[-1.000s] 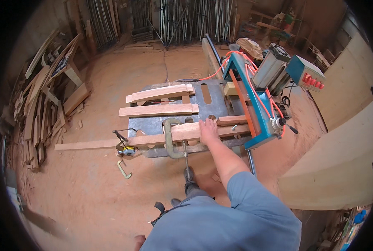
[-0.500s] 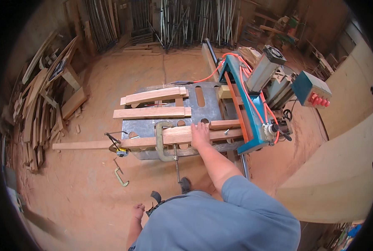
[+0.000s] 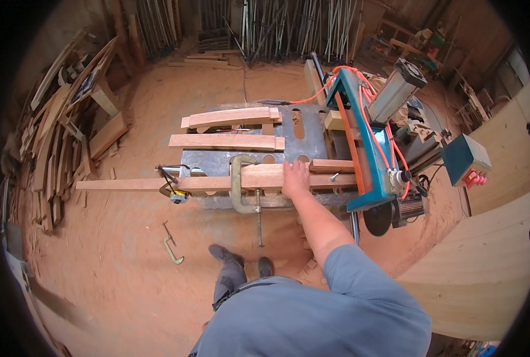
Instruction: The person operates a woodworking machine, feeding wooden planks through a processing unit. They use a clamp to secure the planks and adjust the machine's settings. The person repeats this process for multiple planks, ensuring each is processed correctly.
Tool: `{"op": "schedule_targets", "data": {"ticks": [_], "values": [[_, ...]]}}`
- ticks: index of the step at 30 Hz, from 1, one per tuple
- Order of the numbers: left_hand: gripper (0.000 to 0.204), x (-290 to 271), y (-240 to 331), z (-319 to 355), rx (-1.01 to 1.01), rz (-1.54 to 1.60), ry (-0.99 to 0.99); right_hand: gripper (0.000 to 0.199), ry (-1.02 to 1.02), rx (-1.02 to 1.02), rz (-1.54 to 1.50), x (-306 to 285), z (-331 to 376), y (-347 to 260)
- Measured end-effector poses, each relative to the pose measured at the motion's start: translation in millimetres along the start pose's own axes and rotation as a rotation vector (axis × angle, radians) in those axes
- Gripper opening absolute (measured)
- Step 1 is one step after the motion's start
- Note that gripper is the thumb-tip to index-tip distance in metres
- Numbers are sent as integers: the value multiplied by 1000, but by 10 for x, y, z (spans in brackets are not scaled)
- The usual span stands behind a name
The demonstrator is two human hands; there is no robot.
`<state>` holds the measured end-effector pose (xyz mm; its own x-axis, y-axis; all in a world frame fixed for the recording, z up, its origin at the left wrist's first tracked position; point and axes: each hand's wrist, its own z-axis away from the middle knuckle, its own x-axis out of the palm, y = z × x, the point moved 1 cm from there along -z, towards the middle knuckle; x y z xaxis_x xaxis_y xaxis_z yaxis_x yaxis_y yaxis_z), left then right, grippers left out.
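Lying along the near edge of the desk (image 3: 211,163), beside a C-clamp (image 3: 236,185), the wooden block (image 3: 263,174) was grasped by the fingers of the right hand (image 3: 296,179); stiff, moderately heavy handling was suggested, best gripped across its sides; the left hand could not be made out

Large clamp (image 3: 236,187): blocked my right hand (image 3: 296,178) leftward.
Teal frame (image 3: 375,172): barred it on the right.
Table (image 3: 214,162): a bare strip lay open beyond the beam (image 3: 211,184).
Floor (image 3: 122,273): I had room at my left, around the small clamp (image 3: 168,247).
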<state>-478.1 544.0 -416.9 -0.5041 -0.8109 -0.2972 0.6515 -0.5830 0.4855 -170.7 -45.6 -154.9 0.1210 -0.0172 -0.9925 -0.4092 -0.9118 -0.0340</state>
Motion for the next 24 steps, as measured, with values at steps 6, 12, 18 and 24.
{"op": "schedule_targets", "data": {"ticks": [6,12,18,24], "values": [[13,-327,-157,-435,6,-69,-72,63,21,-20,-19,15,-11,26],[15,-1245,486,-1385,92,316,6,66,53,-61,-33,128,-9,60],[19,-2122,1432,-1463,370,367,325,70,-20,-30,-11,74,-21,-3],[13,-2139,1028,-1389,223,370,298,75,-26,3,23,144,10,45]]}}
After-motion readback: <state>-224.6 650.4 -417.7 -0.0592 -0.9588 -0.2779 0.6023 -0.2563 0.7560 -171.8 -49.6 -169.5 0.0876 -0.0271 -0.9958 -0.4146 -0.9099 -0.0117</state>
